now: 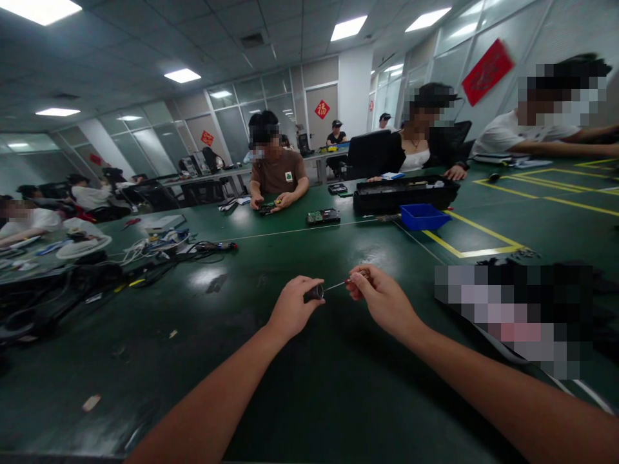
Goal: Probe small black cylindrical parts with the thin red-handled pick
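Over the green table point(290, 386), my left hand point(294, 306) is closed around a dark cylindrical part point(315, 293), its round end facing right. A thin screwdriver point(336, 285) is gripped by my right hand point(380, 295), the handle mostly covered by the fingers. The metal shaft runs left to the rim of the cylindrical part. Whether the tip is inside or only touching it, I cannot make out. Both hands are held close together above the tabletop.
Tangled cables point(164, 248) and tools lie at the left. Farther back are a hard drive point(323, 217), a blue bin point(424, 217) and a long black case point(406, 195). A person point(278, 167) works across the table; others sit at the right. Yellow tape point(488, 250) marks the right side.
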`<action>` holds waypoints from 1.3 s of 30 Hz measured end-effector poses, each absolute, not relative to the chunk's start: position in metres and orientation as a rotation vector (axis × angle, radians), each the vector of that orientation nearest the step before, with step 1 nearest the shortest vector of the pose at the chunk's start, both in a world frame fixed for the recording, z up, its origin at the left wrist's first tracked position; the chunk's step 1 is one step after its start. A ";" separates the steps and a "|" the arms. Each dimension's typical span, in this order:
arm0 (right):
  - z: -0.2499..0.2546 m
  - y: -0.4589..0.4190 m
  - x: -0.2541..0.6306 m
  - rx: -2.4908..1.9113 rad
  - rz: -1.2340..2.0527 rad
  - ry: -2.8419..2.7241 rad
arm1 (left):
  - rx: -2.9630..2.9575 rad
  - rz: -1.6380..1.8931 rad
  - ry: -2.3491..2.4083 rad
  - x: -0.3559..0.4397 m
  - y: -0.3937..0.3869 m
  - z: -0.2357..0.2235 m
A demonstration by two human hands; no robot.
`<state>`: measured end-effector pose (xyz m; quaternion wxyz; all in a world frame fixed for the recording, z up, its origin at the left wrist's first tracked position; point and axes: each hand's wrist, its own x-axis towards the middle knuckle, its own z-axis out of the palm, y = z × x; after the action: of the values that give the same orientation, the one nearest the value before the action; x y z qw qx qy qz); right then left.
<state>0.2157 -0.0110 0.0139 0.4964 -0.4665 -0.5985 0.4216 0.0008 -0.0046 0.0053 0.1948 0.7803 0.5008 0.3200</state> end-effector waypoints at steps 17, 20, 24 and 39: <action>0.023 -0.020 0.218 -1.171 0.753 -1.612 | 2.167 0.881 1.388 0.001 -0.003 0.004; 0.024 -0.019 0.218 -1.192 0.690 -1.640 | 2.159 0.883 1.391 0.001 -0.003 0.005; 0.026 -0.019 0.219 -1.256 0.611 -1.662 | 2.123 0.878 1.386 0.001 -0.002 0.007; 0.031 -0.020 0.224 -1.233 0.621 -1.614 | 1.588 0.997 1.312 -0.009 0.004 0.031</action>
<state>0.2244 -0.0195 0.0306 0.4873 -0.5070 -0.6635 0.2554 -0.0085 0.0037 0.0310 0.4137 0.6317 0.5221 0.3964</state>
